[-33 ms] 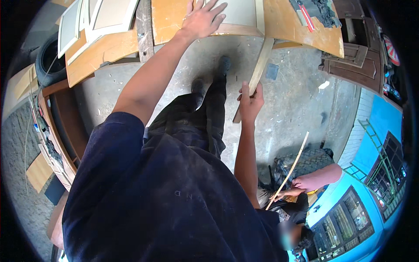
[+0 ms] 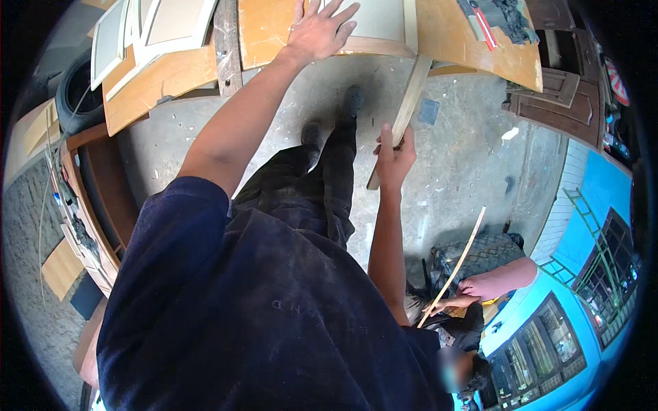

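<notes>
My left hand (image 2: 319, 33) lies flat with fingers spread on a pale framed wooden panel (image 2: 377, 46) at the front edge of the workbench. My right hand (image 2: 395, 156) is closed around the near part of a long wooden strip (image 2: 414, 85), its thumb stretched along the top. The strip slants from my right hand up to the panel's right side, where it meets the frame's corner. Its near end sticks out below my fingers, over the floor. The panel's far end is cut off by the picture's upper edge.
On the orange-brown workbench (image 2: 473, 58), a red and white tool (image 2: 484, 27) lies right beside dark cloth. Pale frames (image 2: 171, 24) stand at left, near a tyre (image 2: 79, 96). Dark wooden doors (image 2: 555, 109) stand right. Behind me at right, a person (image 2: 497, 281) holds a thin stick (image 2: 456, 267).
My right hand and the wooden strip have shifted very slightly toward the workbench. My left hand stays flat on the panel.
</notes>
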Available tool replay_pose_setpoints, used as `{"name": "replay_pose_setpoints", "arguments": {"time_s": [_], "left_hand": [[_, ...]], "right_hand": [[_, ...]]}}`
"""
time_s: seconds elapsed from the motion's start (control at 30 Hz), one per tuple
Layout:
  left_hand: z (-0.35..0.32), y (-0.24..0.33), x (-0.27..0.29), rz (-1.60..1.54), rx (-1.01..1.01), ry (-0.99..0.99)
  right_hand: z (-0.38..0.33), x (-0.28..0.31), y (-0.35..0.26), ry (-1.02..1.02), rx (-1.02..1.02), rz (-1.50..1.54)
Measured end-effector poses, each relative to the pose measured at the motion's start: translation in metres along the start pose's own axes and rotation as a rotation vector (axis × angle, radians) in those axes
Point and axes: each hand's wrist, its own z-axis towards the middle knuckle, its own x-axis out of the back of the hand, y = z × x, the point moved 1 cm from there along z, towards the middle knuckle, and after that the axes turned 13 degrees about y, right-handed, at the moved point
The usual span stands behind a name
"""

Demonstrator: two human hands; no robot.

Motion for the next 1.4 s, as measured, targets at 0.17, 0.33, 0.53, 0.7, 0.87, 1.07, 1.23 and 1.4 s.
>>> {"name": "replay_pose_setpoints", "arguments": {"time_s": [0.17,0.33,0.53,0.7,0.87,1.07,1.23,1.4], "left_hand": [[0.004,0.032,0.014,0.101,0.302,-0.119],[-0.003,0.025,0.005,0.121,0.276,-0.028],[-0.003,0.034,0.02,0.121,0.278,-0.184],[-0.003,0.035,0.008,0.011,0.166,0.145],[-0.001,0.032,-0.008,0.085,0.226,0.114],[0.012,0.041,0.001,0.149,0.321,-0.155],[0.01,0.04,0.0,0.161,0.308,-0.151],[0.012,0.042,0.0,0.16,0.261,-0.041]], "right_hand": [[0.017,-0.016,0.003,0.01,-0.008,0.086],[0.024,-0.031,0.002,-0.042,-0.012,0.06],[0.03,-0.043,-0.01,-0.08,-0.038,0.092],[0.039,-0.056,0.013,-0.097,-0.036,0.042],[0.051,-0.086,0.026,-0.084,-0.052,0.167],[0.088,-0.115,0.004,0.009,0.042,-0.066],[0.045,-0.099,0.067,0.088,-0.011,-0.078],[0.08,-0.113,0.048,0.132,0.072,-0.078]]}}
